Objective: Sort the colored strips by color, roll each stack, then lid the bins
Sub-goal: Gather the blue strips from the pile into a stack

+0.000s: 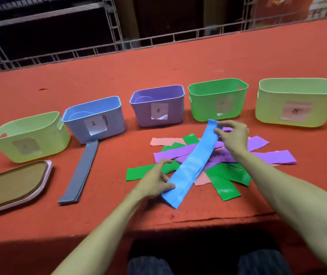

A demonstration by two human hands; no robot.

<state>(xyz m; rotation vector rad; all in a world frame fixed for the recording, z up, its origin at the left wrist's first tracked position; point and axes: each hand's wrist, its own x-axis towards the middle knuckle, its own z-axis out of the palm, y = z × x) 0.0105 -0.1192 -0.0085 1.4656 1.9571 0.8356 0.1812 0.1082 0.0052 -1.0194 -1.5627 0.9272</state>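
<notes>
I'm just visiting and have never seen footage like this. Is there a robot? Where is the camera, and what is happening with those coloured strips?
No robot: these are a person's hands, filmed by one wide-angle camera worn on the head. The left hand holds the near end of a stack of sky-blue plastic strips; the right hand pinches its far end. Beneath, on the red-covered table, lies a pile of green, purple and pink strips. Behind stand five open plastic bins; a stack of grey strips lies before the blue bin, and a pink-rimmed lid lies far left.
</notes>
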